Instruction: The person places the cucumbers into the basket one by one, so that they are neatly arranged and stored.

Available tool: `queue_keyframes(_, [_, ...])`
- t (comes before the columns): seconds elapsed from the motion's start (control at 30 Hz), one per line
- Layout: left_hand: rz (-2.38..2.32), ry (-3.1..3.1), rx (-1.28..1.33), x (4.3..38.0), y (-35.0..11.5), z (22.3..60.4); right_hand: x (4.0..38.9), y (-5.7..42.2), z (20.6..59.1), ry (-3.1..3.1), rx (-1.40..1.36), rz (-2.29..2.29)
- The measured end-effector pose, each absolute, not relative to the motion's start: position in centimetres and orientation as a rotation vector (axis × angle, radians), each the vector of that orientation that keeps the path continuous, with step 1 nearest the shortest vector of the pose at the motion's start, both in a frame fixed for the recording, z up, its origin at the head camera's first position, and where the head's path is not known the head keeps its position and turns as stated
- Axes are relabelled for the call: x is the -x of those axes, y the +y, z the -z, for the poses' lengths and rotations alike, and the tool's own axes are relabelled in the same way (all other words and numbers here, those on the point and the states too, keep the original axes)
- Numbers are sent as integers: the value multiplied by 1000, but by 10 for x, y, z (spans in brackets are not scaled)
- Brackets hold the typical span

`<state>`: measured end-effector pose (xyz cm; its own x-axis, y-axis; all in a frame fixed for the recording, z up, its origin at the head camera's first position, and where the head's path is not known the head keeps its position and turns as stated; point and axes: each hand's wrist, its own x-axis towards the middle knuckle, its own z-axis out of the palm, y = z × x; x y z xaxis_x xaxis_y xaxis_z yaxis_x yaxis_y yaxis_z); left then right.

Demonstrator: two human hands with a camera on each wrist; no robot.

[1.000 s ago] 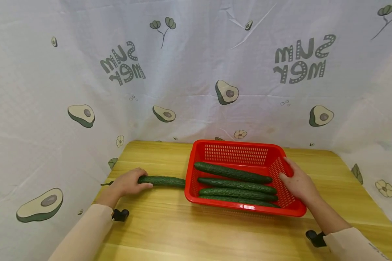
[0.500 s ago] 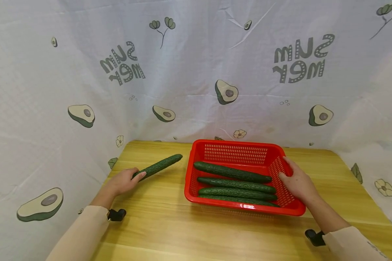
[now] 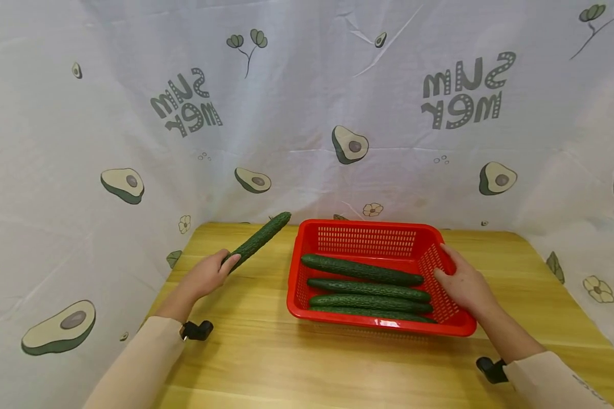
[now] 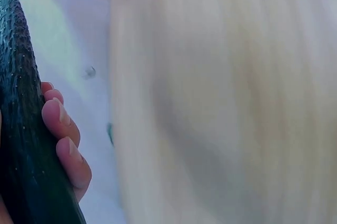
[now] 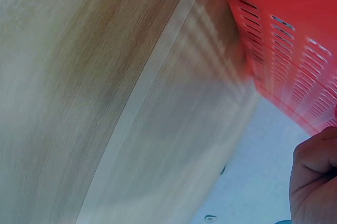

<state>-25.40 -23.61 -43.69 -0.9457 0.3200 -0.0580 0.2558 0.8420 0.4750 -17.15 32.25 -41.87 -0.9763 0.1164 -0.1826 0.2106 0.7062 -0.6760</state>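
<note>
My left hand (image 3: 207, 277) grips a dark green, bumpy cucumber (image 3: 260, 240) near its lower end. The cucumber slants up to the right, raised over the table, its tip just left of the basket's back corner. In the left wrist view, curled fingertips (image 4: 68, 121) wrap round the cucumber (image 4: 23, 129). A red plastic basket (image 3: 365, 241) with slotted walls stands to the right. Several cucumbers (image 3: 363, 270) lie side by side in it, roughly lengthwise. My right hand (image 3: 465, 288) holds the basket's right rim, thumb over the inner side; the right wrist view shows only part of this hand (image 5: 316, 182).
Both the basket and the hands are over a wood-grain table (image 3: 297, 369). A pale cloth curtain (image 3: 297, 102) printed with avocados and lettering hangs behind the table and along its sides. Black wrist cameras (image 3: 196, 330) are strapped below each hand.
The left hand has lifted the cucumber off the table, left of the basket, and tilted its tip upward and away. The right hand stays on the basket rim.
</note>
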Motion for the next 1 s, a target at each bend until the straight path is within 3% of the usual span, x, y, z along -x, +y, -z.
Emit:
queue_keyframes(0.6, [-682, 2929, -689, 256, -155, 385, 172, 322, 417, 2785, -270, 1119])
queue_keyframes(1.0, [-765, 2861, -823, 260, -114, 372, 173, 323, 418, 2782, -274, 1127])
